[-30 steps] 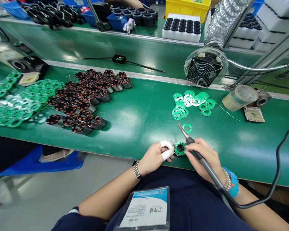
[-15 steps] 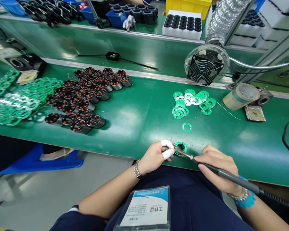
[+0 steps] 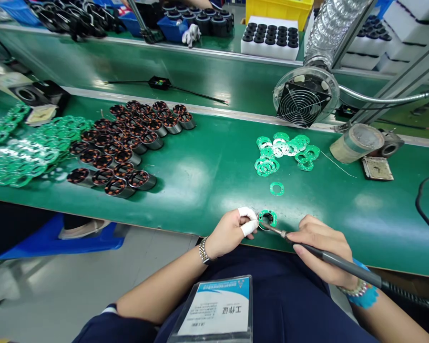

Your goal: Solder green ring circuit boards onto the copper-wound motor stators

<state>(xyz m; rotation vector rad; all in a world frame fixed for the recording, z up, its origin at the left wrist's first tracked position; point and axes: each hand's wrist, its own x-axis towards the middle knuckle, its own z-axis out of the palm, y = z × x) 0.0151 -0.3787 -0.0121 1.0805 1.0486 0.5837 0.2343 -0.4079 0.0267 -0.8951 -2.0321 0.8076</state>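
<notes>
My right hand is closed around the dark handle of a soldering iron. The iron's tip rests on a green ring-shaped circuit board, which sits on a round metal-rimmed part near the table's front edge. At the board's left side is my left hand, its thumb and a finger wrapped in white tape and pinched together. What they pinch is too small to make out. Just beyond lies a single green ring board, flat on the table.
Left on the green table stand several copper-wound motor stators, beside sheets of green boards. Loose ring boards lie ahead, below a fan. At right are a jar, a sponge tray and a black cord.
Both hands, the soldering iron and the ring board hold almost the same position. The small black box on a cord by the back panel appears slightly farther left.
</notes>
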